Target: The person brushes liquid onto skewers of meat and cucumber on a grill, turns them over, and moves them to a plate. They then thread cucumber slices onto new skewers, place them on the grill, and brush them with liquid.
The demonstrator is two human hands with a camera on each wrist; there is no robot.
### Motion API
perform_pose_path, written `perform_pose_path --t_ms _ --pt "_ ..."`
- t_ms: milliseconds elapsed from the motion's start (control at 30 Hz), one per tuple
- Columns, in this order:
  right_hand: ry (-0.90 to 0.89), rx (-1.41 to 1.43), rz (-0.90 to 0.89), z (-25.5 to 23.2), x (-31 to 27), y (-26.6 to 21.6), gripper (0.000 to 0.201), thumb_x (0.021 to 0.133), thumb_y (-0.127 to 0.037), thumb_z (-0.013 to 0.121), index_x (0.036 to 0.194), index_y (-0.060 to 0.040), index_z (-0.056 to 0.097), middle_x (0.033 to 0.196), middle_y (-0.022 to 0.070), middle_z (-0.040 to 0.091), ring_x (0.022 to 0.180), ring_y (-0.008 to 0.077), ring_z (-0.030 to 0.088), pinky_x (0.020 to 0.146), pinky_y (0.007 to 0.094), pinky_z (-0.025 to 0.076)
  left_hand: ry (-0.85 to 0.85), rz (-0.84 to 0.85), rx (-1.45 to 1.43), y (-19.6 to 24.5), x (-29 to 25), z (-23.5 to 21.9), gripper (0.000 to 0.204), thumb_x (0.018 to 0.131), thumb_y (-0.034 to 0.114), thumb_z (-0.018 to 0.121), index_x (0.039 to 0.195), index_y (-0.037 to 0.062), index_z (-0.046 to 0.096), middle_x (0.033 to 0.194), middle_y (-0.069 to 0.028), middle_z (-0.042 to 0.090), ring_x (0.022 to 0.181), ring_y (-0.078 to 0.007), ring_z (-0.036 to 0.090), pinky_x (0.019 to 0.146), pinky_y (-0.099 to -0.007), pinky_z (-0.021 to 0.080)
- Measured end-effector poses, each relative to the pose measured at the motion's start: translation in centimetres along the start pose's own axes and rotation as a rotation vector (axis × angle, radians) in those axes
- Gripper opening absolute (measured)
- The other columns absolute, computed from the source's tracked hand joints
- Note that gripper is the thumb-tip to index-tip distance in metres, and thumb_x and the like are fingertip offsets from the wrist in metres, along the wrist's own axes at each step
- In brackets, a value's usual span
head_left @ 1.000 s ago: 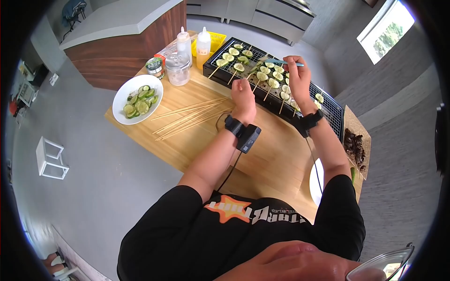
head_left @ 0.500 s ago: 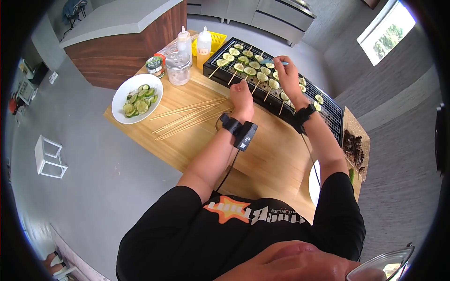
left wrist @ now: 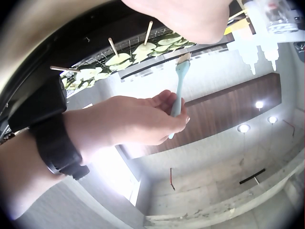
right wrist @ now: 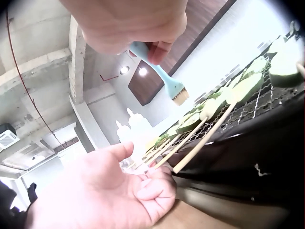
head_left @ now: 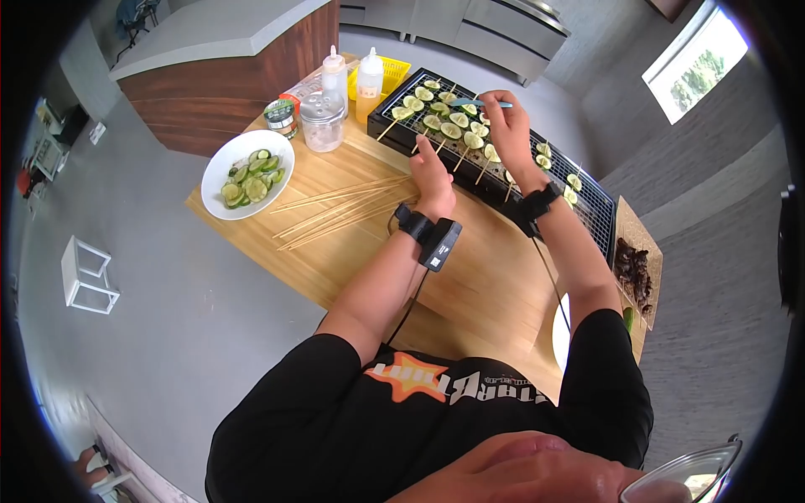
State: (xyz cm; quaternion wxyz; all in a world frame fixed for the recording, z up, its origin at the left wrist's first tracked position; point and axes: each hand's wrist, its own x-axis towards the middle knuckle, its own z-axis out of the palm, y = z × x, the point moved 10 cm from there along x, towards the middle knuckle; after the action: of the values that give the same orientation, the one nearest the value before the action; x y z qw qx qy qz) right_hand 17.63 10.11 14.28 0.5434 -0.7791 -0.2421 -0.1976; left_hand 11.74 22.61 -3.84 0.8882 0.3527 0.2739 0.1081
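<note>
My right hand point(head_left: 510, 138) grips the handle of a light-blue basting brush point(right wrist: 167, 82) over the grill point(head_left: 597, 205). The brush's pale bristles point(left wrist: 184, 57) point toward the far left part of the grill. Below lie several skewers of green-rimmed vegetable slices point(head_left: 450, 130), their bare stick ends jutting over the grill's near edge. At that edge is my left hand point(head_left: 433, 180), palm turned up. In the right wrist view its thumb stands apart from its loosely curled fingers point(right wrist: 155, 193), close by the skewer ends, and nothing shows gripped in it.
Bare bamboo sticks point(head_left: 335, 210) lie on the wooden table point(head_left: 478, 260). Left of them is a white bowl point(head_left: 215, 191) of slices. Behind stand a shaker jar point(head_left: 323, 130), a can point(head_left: 281, 119), squeeze bottles point(head_left: 368, 84) and a yellow basket point(head_left: 394, 71). Dark skewered pieces point(head_left: 633, 268) rest on a board at right.
My right hand has moved left along the grill with the brush. The left hand's fingers have loosened from a closed curl, its thumb now raised, near the same spot.
</note>
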Motion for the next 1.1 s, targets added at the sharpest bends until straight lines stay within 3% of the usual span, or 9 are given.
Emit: perform_pose_path --t_ms 67,167,300,467,567,733,867,967,1100 --pt "-0.062 -0.070 -0.011 1.1 0.4 0.1 0.026 0.095 -0.024 0.057 0.098 0.0013 0.059 0.063 0.0013 0.054 0.057 0.0071 0.045 0.052 0.0240 0.038 0.084 0.025 -0.020 0.6 -0.5 -0.4 0.053 0.096 0.055 0.038 0.095 0.0028 0.047 0.085 -0.0053 0.050 0.059 -0.0145 0.045 0.047 -0.0295 0.037" --pt "-0.052 -0.115 0.003 1.7 0.6 0.2 0.025 0.095 -0.024 0.057 0.100 0.0009 0.059 0.061 0.0006 0.053 0.055 0.0074 0.044 0.050 0.0250 0.037 0.100 0.019 -0.123 0.6 0.2 -0.7 0.042 0.096 0.054 0.039 0.085 0.0136 0.041 0.069 0.0028 0.034 0.052 -0.0090 0.032 0.045 -0.0236 0.027" --pt "0.044 -0.080 0.016 1.1 1.6 0.9 0.026 0.094 -0.025 0.058 0.097 0.0011 0.060 0.062 0.0033 0.057 0.057 0.0082 0.049 0.053 0.0256 0.041 0.043 0.068 -0.165 1.3 0.3 -0.6 0.034 0.098 0.045 0.040 0.083 0.0147 0.042 0.068 0.0041 0.036 0.051 -0.0084 0.032 0.045 -0.0231 0.027" --pt "0.009 -0.211 0.056 1.9 2.0 1.8 0.028 0.095 -0.026 0.058 0.098 0.0019 0.059 0.059 0.0012 0.052 0.054 0.0065 0.042 0.049 0.0245 0.036 0.017 0.099 -0.114 2.0 0.0 -0.5 0.022 0.096 0.033 0.045 0.082 0.0158 0.043 0.066 0.0052 0.037 0.051 -0.0073 0.035 0.044 -0.0232 0.029" --pt "0.083 -0.085 0.012 1.3 1.2 0.2 0.028 0.095 -0.026 0.058 0.098 0.0020 0.060 0.059 0.0004 0.052 0.055 0.0062 0.043 0.050 0.0242 0.036 0.014 0.147 -0.098 2.2 0.6 -0.6 0.019 0.095 0.029 0.046 0.083 0.0147 0.044 0.067 0.0044 0.038 0.052 -0.0066 0.036 0.044 -0.0228 0.030" --pt "0.002 0.034 -0.056 1.5 -0.4 -3.6 0.025 0.096 -0.024 0.057 0.098 0.0005 0.059 0.071 -0.0015 0.055 0.061 0.0045 0.045 0.053 0.0215 0.036 -0.026 0.391 0.020 3.5 1.4 -0.4 0.016 0.094 0.023 0.049 0.085 0.0099 0.047 0.069 0.0036 0.040 0.055 -0.0063 0.036 0.046 -0.0238 0.031" --pt "0.041 0.071 -0.070 0.0 -0.2 -3.2 0.025 0.096 -0.023 0.056 0.100 0.0011 0.059 0.074 0.0002 0.057 0.065 0.0049 0.048 0.057 0.0207 0.039 -0.087 0.517 0.023 6.7 -1.1 0.7 0.017 0.094 0.015 0.048 0.081 0.0046 0.045 0.071 0.0033 0.040 0.065 -0.0055 0.035 0.058 -0.0233 0.034" --pt "0.062 0.043 0.007 -0.8 -0.3 -2.8 0.026 0.098 -0.023 0.053 0.100 0.0013 0.061 0.081 0.0016 0.059 0.074 0.0076 0.052 0.068 0.0218 0.043 -0.112 0.548 0.078 7.5 -1.4 1.0 0.013 0.093 0.012 0.050 0.082 0.0056 0.048 0.072 0.0048 0.041 0.067 -0.0038 0.034 0.059 -0.0223 0.032" --pt "0.060 0.028 0.017 -0.8 -0.6 -2.1 0.026 0.098 -0.024 0.053 0.100 0.0009 0.061 0.080 0.0016 0.059 0.075 0.0074 0.052 0.067 0.0216 0.043 -0.121 0.570 0.118 7.3 -1.2 1.0 0.013 0.093 0.014 0.051 0.084 0.0049 0.048 0.074 0.0041 0.042 0.068 -0.0048 0.036 0.061 -0.0234 0.034"
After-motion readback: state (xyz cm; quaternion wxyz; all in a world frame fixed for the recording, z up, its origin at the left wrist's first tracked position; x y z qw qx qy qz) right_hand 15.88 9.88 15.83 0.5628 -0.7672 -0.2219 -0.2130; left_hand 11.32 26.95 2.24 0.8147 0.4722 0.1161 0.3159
